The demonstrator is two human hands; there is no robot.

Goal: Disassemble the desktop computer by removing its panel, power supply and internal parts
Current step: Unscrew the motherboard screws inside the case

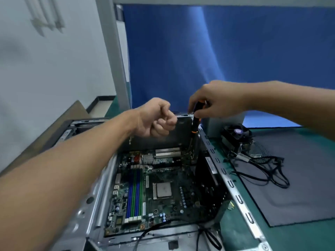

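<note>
The open desktop case (233, 189) lies on its side with the green motherboard (163, 189) exposed, its bare CPU (163, 190) and blue and green memory slots (134, 194) showing. My right hand (217, 100) grips the handle of a black and orange screwdriver (195, 124) that points straight down at the far right corner of the board. My left hand (157, 117) hovers over the case's far end with its fingers curled and nothing visible in it.
A dark panel (293, 178) lies on the green mat (299, 238) to the right, with a removed cooler fan (235, 134) and a tangle of black cables (268, 169) on it. Loose cables (204, 236) hang at the case's near edge. A blue curtain (226, 51) stands behind.
</note>
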